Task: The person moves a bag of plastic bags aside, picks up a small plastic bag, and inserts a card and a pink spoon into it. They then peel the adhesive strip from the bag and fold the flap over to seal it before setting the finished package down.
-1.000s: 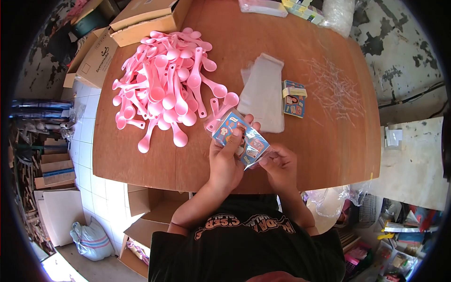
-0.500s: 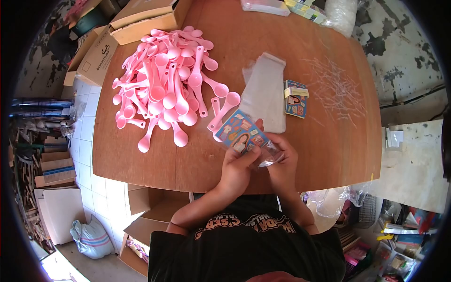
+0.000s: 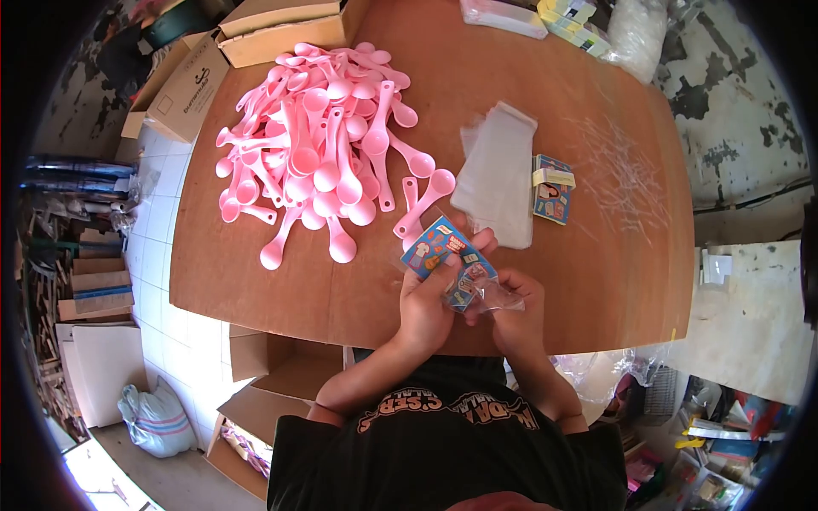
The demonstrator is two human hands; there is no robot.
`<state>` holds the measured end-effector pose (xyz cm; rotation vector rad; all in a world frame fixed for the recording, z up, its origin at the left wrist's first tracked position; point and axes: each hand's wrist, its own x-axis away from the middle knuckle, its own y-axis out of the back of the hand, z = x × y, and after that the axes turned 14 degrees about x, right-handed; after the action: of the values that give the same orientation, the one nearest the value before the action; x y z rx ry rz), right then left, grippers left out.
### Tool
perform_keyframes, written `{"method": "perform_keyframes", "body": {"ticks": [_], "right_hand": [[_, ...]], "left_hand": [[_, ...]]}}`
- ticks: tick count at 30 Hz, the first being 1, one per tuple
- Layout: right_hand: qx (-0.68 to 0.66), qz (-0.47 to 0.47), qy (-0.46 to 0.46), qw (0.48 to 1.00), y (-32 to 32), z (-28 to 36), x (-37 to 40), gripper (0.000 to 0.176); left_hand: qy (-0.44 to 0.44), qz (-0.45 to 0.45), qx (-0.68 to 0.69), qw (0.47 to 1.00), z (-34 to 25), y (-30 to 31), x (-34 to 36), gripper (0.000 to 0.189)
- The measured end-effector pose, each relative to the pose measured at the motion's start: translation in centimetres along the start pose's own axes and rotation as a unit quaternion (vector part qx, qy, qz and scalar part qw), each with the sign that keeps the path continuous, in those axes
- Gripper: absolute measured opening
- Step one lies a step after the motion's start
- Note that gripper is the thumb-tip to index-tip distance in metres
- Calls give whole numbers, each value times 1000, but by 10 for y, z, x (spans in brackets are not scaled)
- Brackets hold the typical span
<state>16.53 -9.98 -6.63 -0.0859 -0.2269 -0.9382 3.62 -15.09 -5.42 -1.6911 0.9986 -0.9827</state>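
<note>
A blue printed card (image 3: pixel 439 249) with small pictures sits inside a clear plastic bag (image 3: pixel 501 296) above the table's near edge. My left hand (image 3: pixel 429 308) is closed around the bagged card, thumb across its front. On the right, my right hand (image 3: pixel 520 317) pinches the loose clear end of the bag, its fingers partly hidden behind the plastic. Just beyond the card lie a few pink measuring spoons (image 3: pixel 426 203), close to a stack of clear plastic bags (image 3: pixel 498 175). A bundle of similar cards (image 3: pixel 552 200), held by a pale band, lies right of the bags.
A large heap of pink spoons (image 3: pixel 319 145) covers the left of the wooden table (image 3: pixel 290 298). Thin clear strips (image 3: pixel 622 175) are scattered at right. Cardboard boxes (image 3: pixel 285 34) stand at the back left, and a roll of clear plastic (image 3: pixel 637 38) at the back right.
My left thumb has moved up onto the card's face. My right hand has shifted slightly down, at the bag's loose end. The whole view has shifted a little.
</note>
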Motion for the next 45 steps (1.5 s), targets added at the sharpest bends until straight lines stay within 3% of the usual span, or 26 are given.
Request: {"method": "perform_keyframes", "body": {"ticks": [6, 9, 11, 12, 13, 14, 15, 17, 18, 20, 22, 24, 25, 27, 28, 30, 34, 35, 37, 38, 40, 44, 45], "right_hand": [[-38, -51, 38, 997, -19, 7, -1, 13], [-64, 26, 14, 998, -19, 7, -2, 13], [70, -16, 45, 996, -26, 10, -6, 18], [70, -16, 45, 996, -29, 13, -10, 18], [206, -124, 205, 949, -32, 18, -15, 20], [331, -225, 353, 846, -35, 22, -18, 23], [330, -224, 353, 846, -31, 28, -17, 23], [403, -74, 488, 771, -16, 39, -14, 21], [402, -74, 488, 771, -13, 39, -14, 21], [343, -8, 426, 837, -8, 39, -15, 20], [366, 5, 383, 848, -8, 48, -31, 23], [529, -31, 437, 727, -14, 58, -70, 25], [528, -31, 439, 726, -16, 60, -87, 25], [589, 39, 533, 606, -19, 57, -118, 20], [587, 40, 536, 605, -19, 56, -128, 20], [629, 122, 567, 518, -20, 53, -142, 18], [616, 132, 639, 441, -21, 55, -155, 23], [615, 134, 640, 440, -17, 56, -154, 23], [558, 132, 634, 518, -11, 66, -144, 31], [557, 135, 636, 517, -9, 68, -137, 31], [463, 81, 599, 649, -1, 69, -117, 37], [421, 67, 609, 669, 26, 79, -71, 42], [405, 95, 631, 655, 30, 88, -61, 34]], "left_hand": [[32, 5, -16, 999, -5, 8, 0, 52], [57, -17, -51, 997, -4, 7, 11, 50], [43, -25, -2, 999, -4, 16, 9, 49], [29, -32, 46, 998, -6, 16, 8, 48], [21, -37, 58, 997, -10, 16, 6, 42], [21, -38, 58, 997, -17, 16, 5, 42], [39, -35, 115, 992, -25, 18, 5, 39], [33, -43, 199, 979, -39, 30, -1, 32], [13, -63, 195, 979, -51, 26, 0, 28], [-61, -95, 194, 974, -65, 34, -1, 26], [-93, -78, 184, 975, -77, 35, -3, 28], [-125, -58, 175, 975, -84, 31, -4, 29], [-121, -74, 169, 975, -86, 28, -4, 31], [-120, -87, 163, 975, -88, 21, -2, 33], [-111, -78, 153, 979, -88, 18, -2, 34], [-107, -71, 143, 981, -88, 15, -1, 35], [-99, -81, 140, 982, -86, 14, -2, 45], [-94, -78, 145, 982, -86, 13, -3, 44], [-92, -75, 151, 981, -87, 13, -5, 43], [-75, -73, 186, 977, -87, 13, -6, 41], [-61, -74, 221, 970, -88, 14, -8, 39], [-29, -96, 256, 961, -88, 13, -13, 40], [-27, -88, 269, 959, -87, 13, -14, 41]]}}
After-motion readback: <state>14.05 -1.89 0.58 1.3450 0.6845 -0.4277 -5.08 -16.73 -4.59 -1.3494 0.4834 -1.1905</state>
